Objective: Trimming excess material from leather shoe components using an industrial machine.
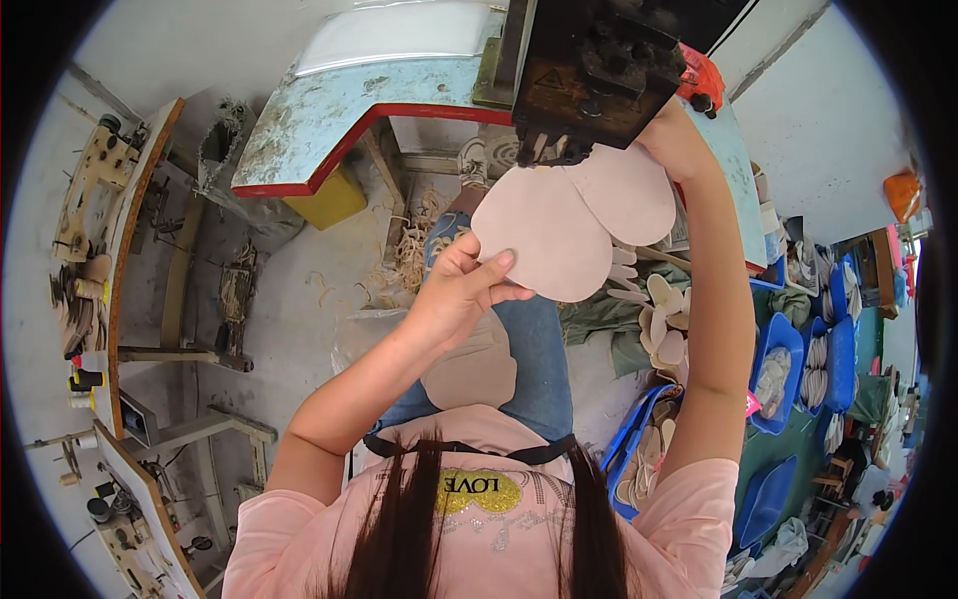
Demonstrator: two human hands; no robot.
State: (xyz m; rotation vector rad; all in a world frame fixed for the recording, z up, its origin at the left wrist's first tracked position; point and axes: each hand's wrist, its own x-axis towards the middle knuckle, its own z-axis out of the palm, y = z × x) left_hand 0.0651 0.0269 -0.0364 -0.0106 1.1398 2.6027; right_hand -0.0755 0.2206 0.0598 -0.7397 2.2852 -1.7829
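My left hand (469, 285) pinches the near left edge of a pale pink, rounded insole-shaped piece (544, 235), thumb on top. The piece's far edge lies under the head of a black machine (599, 75). A second pale pink piece (634, 200) overlaps it on the right and also runs up to the machine. My right hand (671, 145) is beside the machine head, close to the second piece. Its fingers are hidden there, so its grip does not show. More beige cut pieces (474, 364) lie stacked on my lap.
The machine stands on a worn light-blue table (339, 120) with a red edge. Scraps (411, 255) litter the floor below. At right are loose sole-shaped pieces (664, 319) and blue baskets (776, 369). Sewing machines (95, 190) line the left side.
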